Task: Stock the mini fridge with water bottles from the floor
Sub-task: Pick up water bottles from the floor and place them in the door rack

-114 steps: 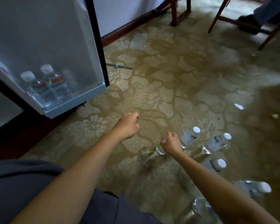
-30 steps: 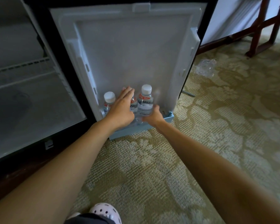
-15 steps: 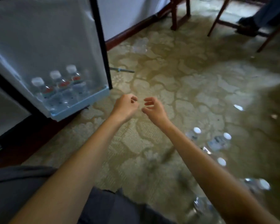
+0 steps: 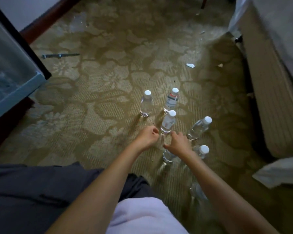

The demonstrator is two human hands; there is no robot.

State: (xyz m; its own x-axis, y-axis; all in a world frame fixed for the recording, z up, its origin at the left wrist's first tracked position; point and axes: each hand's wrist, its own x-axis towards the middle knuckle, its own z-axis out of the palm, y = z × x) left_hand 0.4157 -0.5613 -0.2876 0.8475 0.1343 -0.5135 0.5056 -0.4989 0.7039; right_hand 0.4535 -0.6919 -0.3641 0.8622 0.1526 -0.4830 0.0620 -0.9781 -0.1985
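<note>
Water bottles (image 4: pixel 146 103) with white caps stand in a loose cluster on the patterned carpet (image 4: pixel 100 92), well to the right of the fridge door (image 4: pixel 12 68), which is open. A labelled bottle (image 4: pixel 167 122) stands just beyond both hands. The left hand (image 4: pixel 149 135) has its fingers curled. The right hand (image 4: pixel 178 143) is just beside it, fingers bent downward. A blurred clear bottle (image 4: pixel 167 156) lies between and partly under the two hands. Motion blur hides the contact, so it cannot be told whether either hand grasps it. The door shelf (image 4: pixel 15 93) is light blue and its contents are blurred. A metal rod (image 4: pixel 59 55) lies on the carpet near the door. A paper scrap (image 4: pixel 190 65) lies beyond the cluster.
</note>
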